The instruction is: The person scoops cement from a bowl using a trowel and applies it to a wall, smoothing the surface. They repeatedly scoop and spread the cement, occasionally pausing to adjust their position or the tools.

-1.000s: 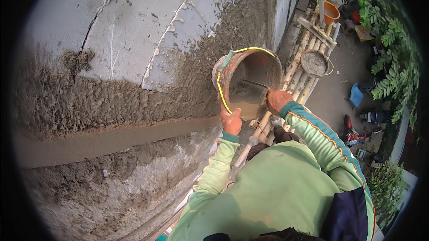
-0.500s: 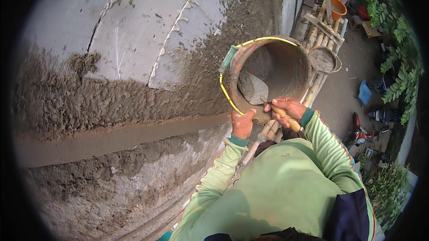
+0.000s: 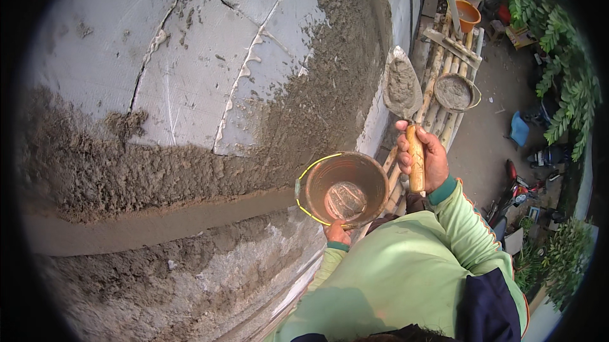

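My left hand (image 3: 337, 233) grips the near rim of a mortar-stained bucket (image 3: 373, 180) with a yellow handle. The bucket tips toward me, showing a scraped bottom with thin mortar residue. In my right hand (image 3: 432, 159) is a pointing trowel (image 3: 402, 85), held by its wooden grip with the blade pointing away from me. Wet grey mortar lies on the blade, right of the wall. That wall has pale grey blocks (image 3: 190, 82) with cracked joints, and rough wet mortar (image 3: 184, 171) covers its lower part and right side.
A smooth ledge (image 3: 171, 215) runs along the wall. Bamboo scaffolding (image 3: 438, 113) stretches ahead, bearing a small bucket of mortar (image 3: 454, 92) and an orange bucket (image 3: 468, 16). Well below on the right are a blue chair (image 3: 518, 129), a red motorbike (image 3: 517, 190) and leafy plants (image 3: 561, 75).
The trowel has come out of the bucket, up and to the right, with mortar on its blade. My left hand has lowered the bucket slightly, toward my body.
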### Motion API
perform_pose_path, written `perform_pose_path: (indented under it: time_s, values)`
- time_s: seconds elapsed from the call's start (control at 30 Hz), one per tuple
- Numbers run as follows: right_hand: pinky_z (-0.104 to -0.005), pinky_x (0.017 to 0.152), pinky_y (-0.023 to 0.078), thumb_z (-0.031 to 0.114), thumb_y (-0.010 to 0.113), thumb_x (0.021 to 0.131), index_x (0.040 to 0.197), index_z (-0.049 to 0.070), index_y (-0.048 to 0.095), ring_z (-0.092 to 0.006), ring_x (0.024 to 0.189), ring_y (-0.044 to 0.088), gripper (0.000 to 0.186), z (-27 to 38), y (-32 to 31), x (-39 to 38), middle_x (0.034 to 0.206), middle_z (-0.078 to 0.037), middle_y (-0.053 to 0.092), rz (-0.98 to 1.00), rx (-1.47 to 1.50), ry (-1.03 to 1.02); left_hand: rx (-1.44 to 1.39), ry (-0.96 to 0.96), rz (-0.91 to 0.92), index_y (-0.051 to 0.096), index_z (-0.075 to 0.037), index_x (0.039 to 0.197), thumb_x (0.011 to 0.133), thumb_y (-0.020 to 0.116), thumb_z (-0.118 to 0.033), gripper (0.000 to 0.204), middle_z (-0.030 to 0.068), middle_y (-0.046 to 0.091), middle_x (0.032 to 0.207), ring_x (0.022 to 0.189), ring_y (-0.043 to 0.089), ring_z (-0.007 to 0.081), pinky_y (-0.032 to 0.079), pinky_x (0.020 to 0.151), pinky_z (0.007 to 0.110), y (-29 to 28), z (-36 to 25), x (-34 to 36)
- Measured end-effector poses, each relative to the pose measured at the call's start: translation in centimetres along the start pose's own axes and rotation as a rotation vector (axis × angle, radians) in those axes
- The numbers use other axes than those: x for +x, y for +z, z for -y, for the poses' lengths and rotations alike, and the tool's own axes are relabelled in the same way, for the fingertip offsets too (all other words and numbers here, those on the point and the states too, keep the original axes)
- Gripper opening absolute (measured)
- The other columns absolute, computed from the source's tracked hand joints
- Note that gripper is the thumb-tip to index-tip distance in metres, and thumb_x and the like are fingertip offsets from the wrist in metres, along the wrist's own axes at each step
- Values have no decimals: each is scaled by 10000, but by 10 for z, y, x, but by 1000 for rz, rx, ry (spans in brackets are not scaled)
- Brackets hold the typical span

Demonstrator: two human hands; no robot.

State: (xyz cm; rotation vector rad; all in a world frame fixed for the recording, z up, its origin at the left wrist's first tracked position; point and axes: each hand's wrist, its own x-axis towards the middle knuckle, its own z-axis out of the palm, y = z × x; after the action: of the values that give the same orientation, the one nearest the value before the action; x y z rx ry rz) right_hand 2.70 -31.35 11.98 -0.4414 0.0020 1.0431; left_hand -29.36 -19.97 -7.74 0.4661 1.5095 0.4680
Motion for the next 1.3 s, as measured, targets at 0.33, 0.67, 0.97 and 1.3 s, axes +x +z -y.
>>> perform_pose_path:
  time_s: [0.33, 0.67, 0.97, 1.3]
  values:
    - [-277, 650, 509, 122, 632, 981, 1294, 99, 407, -118, 694, 546, 386, 7, 33, 150, 888, -48, 565, -646, -248, -1105, 13, -69, -176, 400, -49, 1347, 779, 560, 53, 599, 209, 543, 1222, 906, 665, 418, 590, 662, 594, -72, -1, 7]
    - [-277, 772, 427, 171, 682, 927, 1279, 66, 513, -81, 871, 467, 403, -113, 83, 64, 963, 28, 493, 285, -831, -209, 19, 86, 87, 502, -50, 1275, 809, 545, 37, 476, 159, 599, 1179, 1021, 646, 363, 597, 798, 559, -28, -3, 16]
    - [-483, 875, 523, 228, 561, 943, 1259, 3, 558, -394, 1037, 667, 387, -82, -87, 10, 1066, -232, 685, 55, -2104, 482, 156, 369, 383, 549, -67, 1140, 760, 655, 17, 404, 37, 643, 951, 755, 636, 159, 485, 544, 281, 35, -43, -17]
    - [-474, 790, 552, 206, 524, 934, 1233, 93, 540, -349, 982, 683, 320, -101, -92, 31, 1115, -166, 650, 196, -2405, 274, 389, 453, 410, 576, 21, 1127, 771, 642, 47, 363, 87, 661, 1001, 843, 645, 196, 531, 785, 332, 40, -83, -18]
